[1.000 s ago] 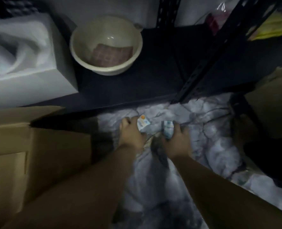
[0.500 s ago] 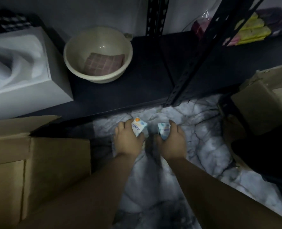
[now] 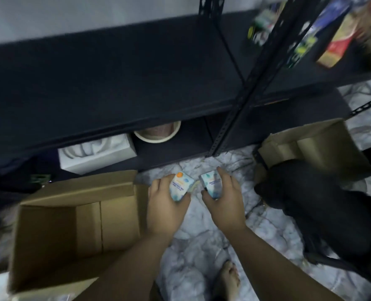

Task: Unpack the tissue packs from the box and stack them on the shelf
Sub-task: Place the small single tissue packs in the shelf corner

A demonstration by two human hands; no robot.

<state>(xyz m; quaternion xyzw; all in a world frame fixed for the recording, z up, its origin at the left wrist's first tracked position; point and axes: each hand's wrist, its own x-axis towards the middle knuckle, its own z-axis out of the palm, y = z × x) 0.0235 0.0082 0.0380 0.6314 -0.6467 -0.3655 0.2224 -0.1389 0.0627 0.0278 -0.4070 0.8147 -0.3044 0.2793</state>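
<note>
Above the marble floor point(image 3: 202, 246), each hand's fingers point(image 3: 228, 179) wrap one tissue pack point(image 3: 180, 187).

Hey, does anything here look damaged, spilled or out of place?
Nothing stands out. Each hand, left and right, grips one intact tissue pack above the marbled floor. The cardboard box sits open beside the black shelf. Blur hides finer detail.

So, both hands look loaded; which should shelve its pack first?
Probably right: the right hand with its tissue pack is nearer the shelf's open middle; the left hand is beside the box.
</note>
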